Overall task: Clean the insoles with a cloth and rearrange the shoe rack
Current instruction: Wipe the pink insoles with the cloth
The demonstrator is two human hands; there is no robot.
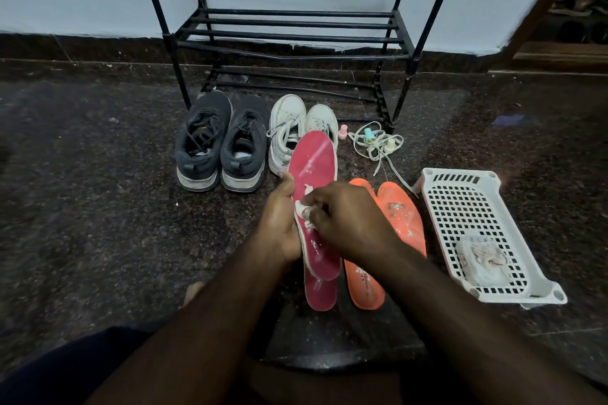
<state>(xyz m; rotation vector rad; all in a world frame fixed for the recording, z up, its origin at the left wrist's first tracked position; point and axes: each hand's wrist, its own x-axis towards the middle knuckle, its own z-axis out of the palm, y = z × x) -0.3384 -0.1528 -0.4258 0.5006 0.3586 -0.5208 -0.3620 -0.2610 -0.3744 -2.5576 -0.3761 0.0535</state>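
Left hand (279,223) grips red insole (314,168) by its left edge, long axis running away from the person, toe up; right hand (345,217) fingers pinch cloth (304,212) onto mid-insole, soiled toe stretch lying ahead of cloth.

Shoe rack (296,23) cut off by the top edge, second red insole (320,293) mostly hidden beneath the held one (314,168), cloth (304,212) largely covered by right hand (345,217).

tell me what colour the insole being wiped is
Pinkish red, with white smears, held in the left hand: the insole shows best in the head view.
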